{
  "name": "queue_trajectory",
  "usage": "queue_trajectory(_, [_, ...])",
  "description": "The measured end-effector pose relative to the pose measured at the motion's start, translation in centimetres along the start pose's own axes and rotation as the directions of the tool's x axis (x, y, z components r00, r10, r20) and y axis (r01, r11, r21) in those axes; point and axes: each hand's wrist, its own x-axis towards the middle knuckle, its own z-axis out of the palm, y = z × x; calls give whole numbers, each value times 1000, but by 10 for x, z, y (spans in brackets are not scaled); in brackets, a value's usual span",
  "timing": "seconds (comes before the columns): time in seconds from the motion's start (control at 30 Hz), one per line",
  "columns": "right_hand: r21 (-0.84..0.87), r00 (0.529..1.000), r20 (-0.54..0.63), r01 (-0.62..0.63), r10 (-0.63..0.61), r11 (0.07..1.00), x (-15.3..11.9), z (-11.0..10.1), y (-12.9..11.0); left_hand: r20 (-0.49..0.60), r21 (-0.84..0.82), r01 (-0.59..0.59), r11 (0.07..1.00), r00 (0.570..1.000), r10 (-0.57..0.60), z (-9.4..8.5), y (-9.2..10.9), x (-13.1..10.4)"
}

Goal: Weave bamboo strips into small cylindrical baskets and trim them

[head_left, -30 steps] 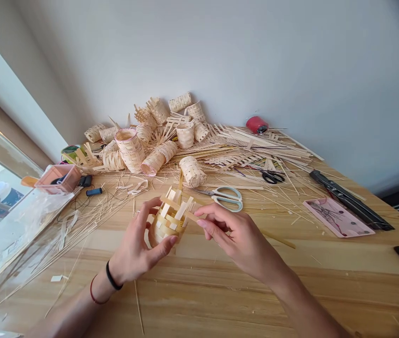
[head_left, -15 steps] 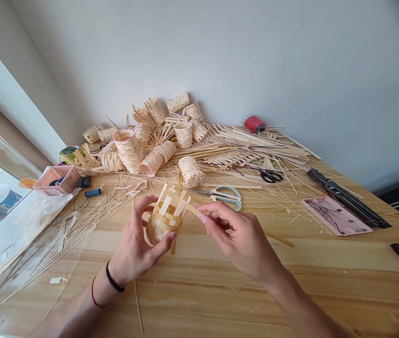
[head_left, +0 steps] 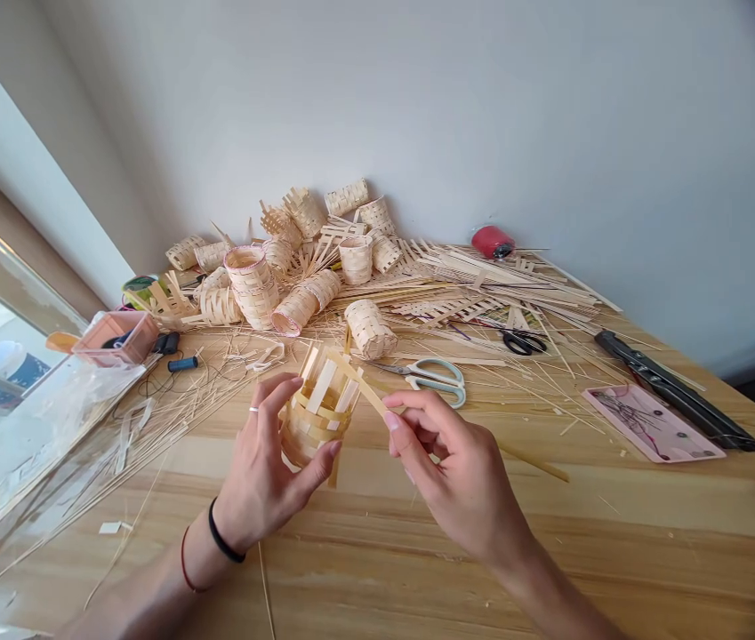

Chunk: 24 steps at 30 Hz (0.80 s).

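A small woven basket (head_left: pixel 314 425), with upright pale strips round its open top, is held tilted above the wooden table. My left hand (head_left: pixel 271 467) wraps round its left and near side, thumb at the front. Between thumb and fingers my right hand (head_left: pixel 447 453) pinches the end of a yellowish strip (head_left: pixel 372 396), which runs from the basket's upper rim. Another strip end hangs below the basket. Just behind lie light-handled scissors (head_left: pixel 436 380) and a finished-looking woven cylinder (head_left: pixel 369 329).
Woven baskets (head_left: pixel 252 289) and loose strips (head_left: pixel 484 280) are heaped along the wall. Black scissors (head_left: pixel 522 342), a red spool (head_left: pixel 493 241), a pink tray (head_left: pixel 650 425) and a black long tool (head_left: pixel 677 391) lie right. At left are a pink box (head_left: pixel 116 338) and blue spool (head_left: pixel 182 364).
The view has shifted slightly, so the table's contents appear farther right. The basket has turned a little and more of the strip shows between it and my right hand.
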Motion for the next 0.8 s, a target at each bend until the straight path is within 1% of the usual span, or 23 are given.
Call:
queue_trajectory(0.1, [-1,1000,1,6,-6,1000,0,-2,-1,5,1,7,1000,1000,-7,-1,1,0])
queue_trajectory(0.2, [14,999,36,4,-4,1000,0,-2,0,21,-38,28,999,999,-28,-2,3,0])
queue_trajectory(0.3, [61,997,73,-36,31,997,0,-3,0,57,-122,91,988,995,-85,-3,4,-2])
queue_trajectory(0.4, [97,993,102,-61,51,993,0,-3,1,106,-226,173,959,983,-153,-2,3,-7])
queue_trajectory(0.5, [97,993,109,-47,36,994,1,-4,1,162,-333,211,919,973,-165,-2,1,-11])
queue_trajectory(0.57, [69,995,102,-18,10,997,1,-6,1,184,-348,191,918,974,-132,-3,0,-10])
queue_trajectory(0.7, [-41,995,62,84,-81,996,3,-14,0,173,-260,78,962,984,-33,-6,1,-3])
queue_trajectory(0.77, [-84,991,62,122,-117,989,4,-17,0,169,-239,52,970,986,-12,-6,1,-2])
queue_trajectory(0.8, [-96,989,75,134,-127,986,5,-19,-1,168,-239,58,969,986,-18,-6,1,-2])
